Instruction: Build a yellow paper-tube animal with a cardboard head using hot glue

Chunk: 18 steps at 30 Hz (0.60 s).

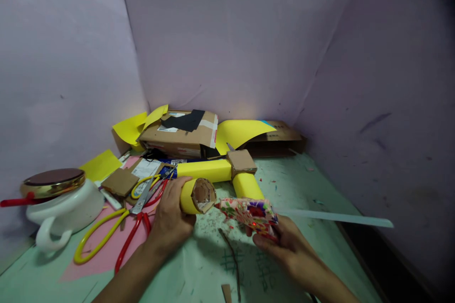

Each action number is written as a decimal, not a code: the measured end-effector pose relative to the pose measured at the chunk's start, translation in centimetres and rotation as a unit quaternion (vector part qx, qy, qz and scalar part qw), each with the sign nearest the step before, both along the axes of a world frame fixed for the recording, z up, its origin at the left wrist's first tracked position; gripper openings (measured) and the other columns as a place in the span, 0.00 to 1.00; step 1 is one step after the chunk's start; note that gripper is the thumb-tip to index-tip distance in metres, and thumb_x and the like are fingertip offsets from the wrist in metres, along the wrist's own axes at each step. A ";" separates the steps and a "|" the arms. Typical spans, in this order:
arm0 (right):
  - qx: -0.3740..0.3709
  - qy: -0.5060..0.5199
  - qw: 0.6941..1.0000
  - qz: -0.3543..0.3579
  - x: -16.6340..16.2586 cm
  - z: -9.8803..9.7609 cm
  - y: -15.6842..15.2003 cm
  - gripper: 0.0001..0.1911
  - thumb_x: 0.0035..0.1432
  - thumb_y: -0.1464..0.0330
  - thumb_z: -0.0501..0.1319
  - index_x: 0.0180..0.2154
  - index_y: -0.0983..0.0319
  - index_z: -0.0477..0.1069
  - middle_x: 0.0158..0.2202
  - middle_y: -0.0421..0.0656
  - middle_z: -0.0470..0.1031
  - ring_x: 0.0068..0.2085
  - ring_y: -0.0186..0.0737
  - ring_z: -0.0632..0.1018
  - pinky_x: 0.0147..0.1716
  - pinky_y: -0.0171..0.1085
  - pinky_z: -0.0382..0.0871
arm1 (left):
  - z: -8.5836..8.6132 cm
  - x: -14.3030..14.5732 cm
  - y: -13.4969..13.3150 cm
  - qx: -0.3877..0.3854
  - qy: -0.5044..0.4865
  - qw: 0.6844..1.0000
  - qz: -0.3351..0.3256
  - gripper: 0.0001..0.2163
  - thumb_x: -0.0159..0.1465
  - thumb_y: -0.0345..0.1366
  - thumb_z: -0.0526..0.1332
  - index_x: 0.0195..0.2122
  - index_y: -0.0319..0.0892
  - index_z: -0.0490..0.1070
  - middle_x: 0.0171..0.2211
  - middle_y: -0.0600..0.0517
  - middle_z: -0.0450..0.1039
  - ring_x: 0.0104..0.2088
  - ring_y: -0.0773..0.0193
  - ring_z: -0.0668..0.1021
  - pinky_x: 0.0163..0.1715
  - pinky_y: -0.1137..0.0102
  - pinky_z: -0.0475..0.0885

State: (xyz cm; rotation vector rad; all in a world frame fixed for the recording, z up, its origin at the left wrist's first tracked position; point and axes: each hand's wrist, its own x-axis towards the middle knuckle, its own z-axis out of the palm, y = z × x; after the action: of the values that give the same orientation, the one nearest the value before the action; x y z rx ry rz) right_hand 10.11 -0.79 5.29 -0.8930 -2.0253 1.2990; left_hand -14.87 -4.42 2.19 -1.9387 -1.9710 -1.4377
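My left hand is wrapped round a short yellow paper-covered cardboard tube, its open end facing me and to the right. In my right hand is a hot glue gun covered in flowered wrapping, with a small red light on its side. Its nozzle points left, close to the rim of the tube; whether they touch I cannot tell. A long pale glue stick sticks out behind it to the right. Just beyond stand two yellow arms meeting at a brown cardboard square.
Yellow-handled scissors and red-handled scissors lie at the left on pink paper. Further left is a white cup with a round gold-rimmed object on top. Cardboard boxes and yellow sheets line the back wall. A dark cord lies in front.
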 end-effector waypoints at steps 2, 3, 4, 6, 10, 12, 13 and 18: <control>-0.005 0.000 1.000 0.005 0.1 0.0 0.0 0.13 0.58 0.61 0.59 0.38 0.63 0.74 0.36 0.45 0.78 0.37 0.45 0.76 0.38 0.37 0.69 | 0.1 0.0 0.0 -0.003 0.000 1.000 0.003 0.26 0.49 0.22 0.59 0.51 0.43 0.63 0.46 0.48 0.70 0.46 0.53 0.73 0.47 0.59 0.70; -0.007 0.001 1.000 0.008 0.1 -0.1 0.0 0.12 0.58 0.61 0.58 0.38 0.62 0.74 0.36 0.44 0.78 0.37 0.46 0.76 0.39 0.37 0.69 | 0.1 0.1 0.0 -0.007 -0.002 1.000 0.002 0.26 0.49 0.22 0.59 0.51 0.43 0.63 0.46 0.47 0.70 0.47 0.53 0.73 0.46 0.59 0.70; -0.011 0.001 1.000 0.012 0.1 -0.1 -0.1 0.12 0.58 0.61 0.58 0.38 0.62 0.74 0.37 0.44 0.78 0.39 0.46 0.76 0.40 0.38 0.69 | 0.2 0.1 0.0 -0.012 -0.004 1.000 -0.002 0.26 0.49 0.22 0.59 0.51 0.43 0.62 0.46 0.47 0.70 0.47 0.53 0.73 0.46 0.59 0.70; -0.022 0.002 1.000 0.018 0.0 -0.3 -0.1 0.13 0.59 0.61 0.58 0.38 0.62 0.75 0.37 0.45 0.78 0.41 0.47 0.75 0.42 0.39 0.69 | 0.2 0.1 0.0 -0.017 -0.005 1.000 -0.010 0.26 0.49 0.22 0.59 0.51 0.43 0.62 0.47 0.47 0.69 0.47 0.52 0.73 0.47 0.59 0.70; -0.039 -0.002 0.999 0.005 -0.2 -0.5 -0.3 0.13 0.57 0.61 0.58 0.37 0.62 0.75 0.34 0.44 0.77 0.38 0.48 0.75 0.39 0.39 0.69 | 0.2 0.1 0.0 -0.020 -0.003 1.000 -0.010 0.27 0.48 0.22 0.59 0.51 0.43 0.62 0.47 0.47 0.69 0.48 0.53 0.73 0.47 0.59 0.69; -0.037 -0.008 0.999 0.000 -0.2 -0.5 -0.4 0.13 0.56 0.60 0.58 0.35 0.61 0.75 0.33 0.45 0.77 0.38 0.49 0.75 0.39 0.40 0.70 | 0.2 0.2 0.0 -0.021 0.002 1.000 -0.006 0.27 0.48 0.21 0.59 0.51 0.43 0.62 0.47 0.47 0.69 0.48 0.53 0.72 0.48 0.59 0.69; -0.033 -0.011 0.999 -0.003 -0.1 -0.6 -0.4 0.13 0.56 0.59 0.59 0.35 0.62 0.75 0.33 0.45 0.77 0.40 0.50 0.75 0.40 0.41 0.70 | 0.2 0.2 0.0 -0.022 0.006 1.000 -0.006 0.27 0.49 0.21 0.59 0.51 0.43 0.62 0.47 0.47 0.69 0.48 0.53 0.72 0.48 0.59 0.69; -0.037 -0.023 0.998 -0.033 0.2 -1.1 -0.4 0.19 0.53 0.58 0.61 0.41 0.63 0.76 0.40 0.50 0.78 0.42 0.53 0.76 0.45 0.48 0.69 | 0.1 0.4 -0.2 -0.030 0.013 0.999 -0.023 0.26 0.49 0.21 0.59 0.51 0.43 0.63 0.47 0.47 0.69 0.48 0.53 0.72 0.48 0.59 0.68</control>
State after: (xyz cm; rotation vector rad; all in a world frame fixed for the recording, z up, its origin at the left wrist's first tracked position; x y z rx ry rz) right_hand 10.30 -1.22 4.19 -1.0244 -1.9769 1.3364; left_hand -14.43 -4.58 2.32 -2.0296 -1.9937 -1.3701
